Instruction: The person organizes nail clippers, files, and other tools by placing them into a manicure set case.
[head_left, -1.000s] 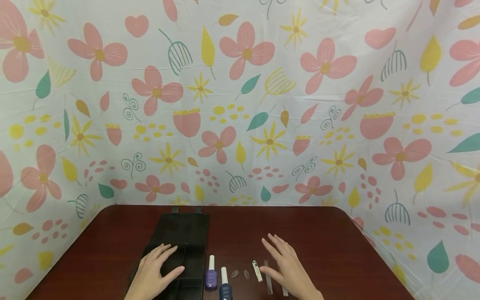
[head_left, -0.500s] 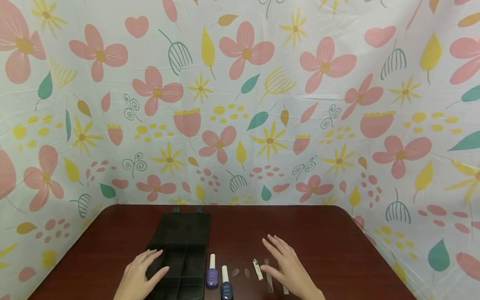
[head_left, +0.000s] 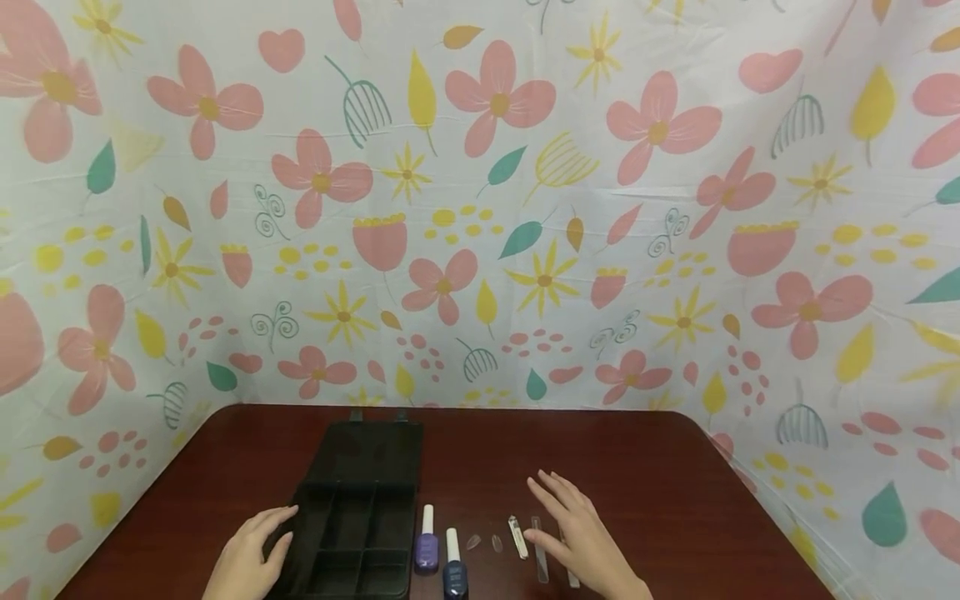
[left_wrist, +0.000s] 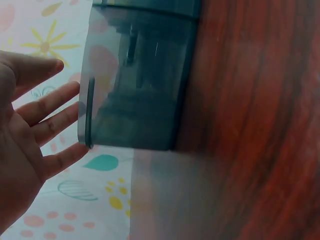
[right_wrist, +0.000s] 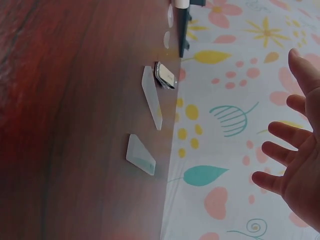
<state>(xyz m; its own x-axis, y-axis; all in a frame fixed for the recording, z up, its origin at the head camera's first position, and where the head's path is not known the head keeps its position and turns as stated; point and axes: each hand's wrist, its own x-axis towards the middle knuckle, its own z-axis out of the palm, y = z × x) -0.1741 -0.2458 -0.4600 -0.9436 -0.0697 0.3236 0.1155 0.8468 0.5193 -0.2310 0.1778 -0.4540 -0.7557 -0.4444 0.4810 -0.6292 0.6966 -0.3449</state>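
Note:
A black compartment box lies on the table with its lid folded back; its compartments look bare. My left hand is at the box's left side, fingers spread and holding nothing. In the left wrist view its fingertips overlap the edge of the dark box. My right hand hovers with loose, spread fingers over the right end of a row of nail things. Closest to it are a nail clipper and two slim translucent strips, the second strip partly hidden by the hand in the head view.
Right of the box stand a purple nail polish bottle and a dark blue bottle, both white-capped. Two clear nail tips lie between the bottles and the clipper. A flower-print curtain hangs behind the dark red table.
From above the box's compartments, my left hand has moved left to the box's side, uncovering them. My right hand has stayed nearly in place. The head view has shifted slightly.

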